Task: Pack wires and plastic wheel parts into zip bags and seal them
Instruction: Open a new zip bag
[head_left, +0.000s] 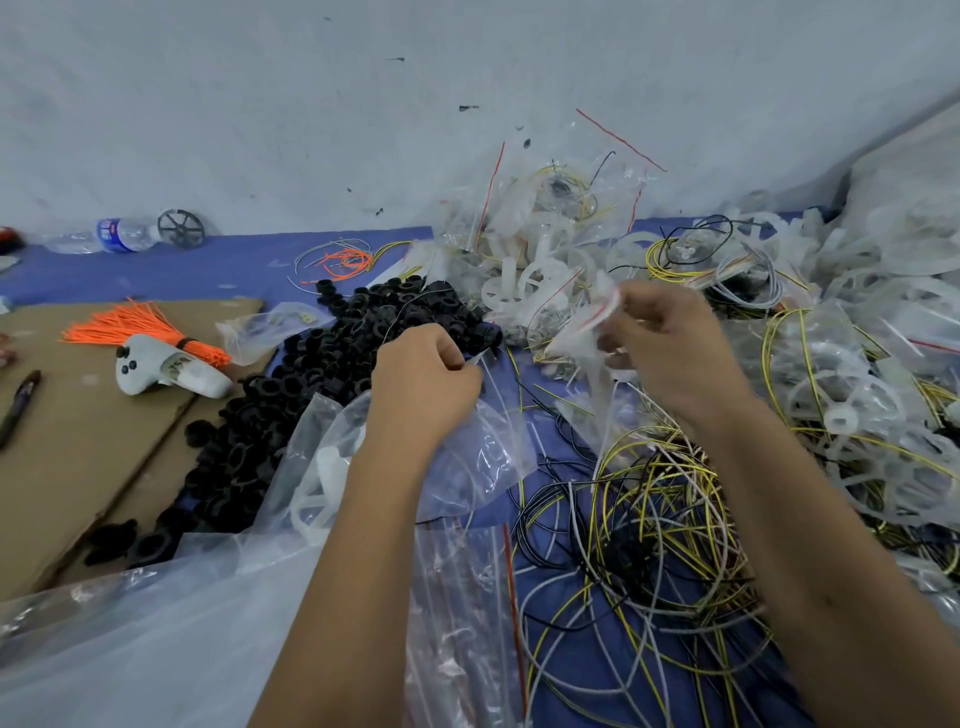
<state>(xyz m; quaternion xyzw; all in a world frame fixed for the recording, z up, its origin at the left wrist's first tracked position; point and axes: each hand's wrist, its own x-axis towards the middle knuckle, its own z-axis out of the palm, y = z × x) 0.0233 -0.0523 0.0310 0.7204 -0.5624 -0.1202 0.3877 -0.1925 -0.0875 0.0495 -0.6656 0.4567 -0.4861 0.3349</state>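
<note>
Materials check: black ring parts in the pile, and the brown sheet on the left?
Black ring parts: look like moulded plastic, matte to slightly glossy; uniform shapes with dull highlights. Brown sheet: likely cardboard, matte tan, with a straight fold crease and scuffs.

Pale grey wall (363, 104) with dark scuffs, blue floor covering (208, 265), brown cardboard sheet (78, 426), even diffuse light

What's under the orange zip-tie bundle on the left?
The orange zip-tie bundle lies on brown cardboard, its tied end resting on a white handheld controller. What the cardboard covers cannot be seen.
</note>
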